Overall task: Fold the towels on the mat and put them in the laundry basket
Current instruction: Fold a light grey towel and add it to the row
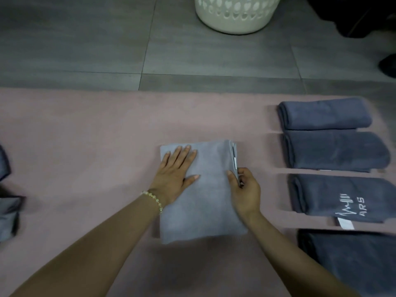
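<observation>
Head view: light grey towel (205,196) folded, lying mid pink mat (96,129); left hand (175,174) flat on it, fingers spread; right hand (245,189) pinching its right edge; four dark folded towels (334,151) in column at right; white laundry basket (233,16) on tile floor (85,39) beyond mat.

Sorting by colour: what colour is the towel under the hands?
The towel is light grey, seen in the head view.

Pink mat (85,129) fills the lower frame: grey towel (205,200) folded at centre, four dark towels (336,150) stacked down the right, dark cloth (8,217), maybe more towels, far left. Floor (85,39) up top carries the basket (233,16).
</observation>
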